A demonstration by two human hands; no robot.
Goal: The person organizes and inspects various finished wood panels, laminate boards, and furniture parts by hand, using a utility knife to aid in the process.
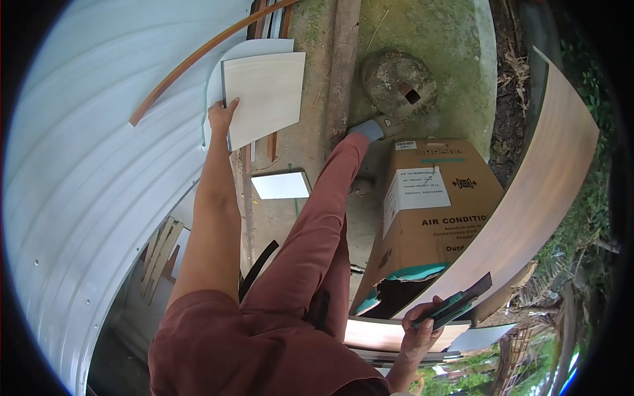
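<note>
My left hand (222,116) is closed on the left edge of a pale board (265,96), thumb on its face and fingers partly hidden behind. The board leans tilted against another pale panel (267,46) at the white corrugated metal wall. Low at the right, my right hand (421,331) grips a dark green-and-black hand tool (449,309) with a flat, dark, blade-like end pointing up and right. The tool overlaps a long wood-grain panel (528,168) in this view.
An air conditioner carton (439,198), torn at its lower end, stands to the right of my leg. A round concrete block (399,82) with a square hole sits farther ahead. A small white panel (281,185) lies on the ground. A brown strip (205,53) leans along the corrugated wall (99,165).
</note>
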